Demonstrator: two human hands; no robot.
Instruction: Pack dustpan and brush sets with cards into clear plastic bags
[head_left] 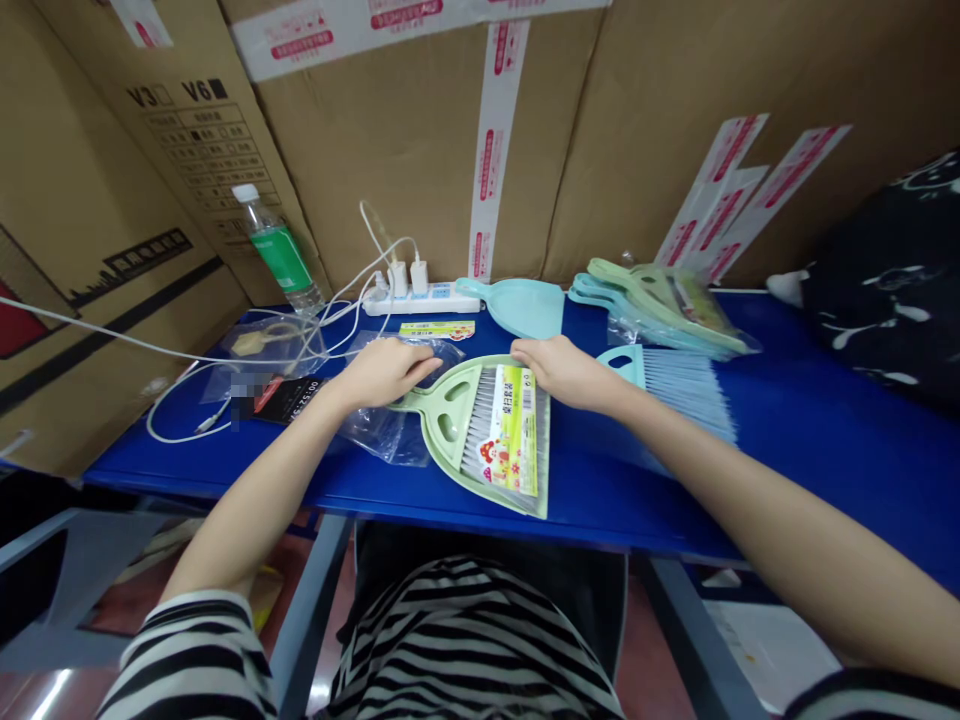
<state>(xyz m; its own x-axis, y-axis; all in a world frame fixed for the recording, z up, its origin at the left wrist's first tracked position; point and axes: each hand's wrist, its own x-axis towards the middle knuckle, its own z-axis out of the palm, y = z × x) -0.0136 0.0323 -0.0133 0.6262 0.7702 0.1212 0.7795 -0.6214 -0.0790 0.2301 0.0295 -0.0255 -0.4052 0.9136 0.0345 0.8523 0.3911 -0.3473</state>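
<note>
A light green dustpan with a grey-bristled hand brush nested in it lies at the middle of the table, its wide edge to the right. A yellow printed card label covers part of the bristles. My left hand is closed at the handle end, with clear plastic wrapping around it; its fingertips are partly hidden. At the upper right corner of the dustpan, my right hand pinches the edge between thumb and fingers. Just right of this hand lies a blue hand brush.
Behind lie a blue dustpan, a loose yellow label and a white power strip with cables. Stacked dustpan sets sit back right. A water bottle and black card are left; cardboard walls the back.
</note>
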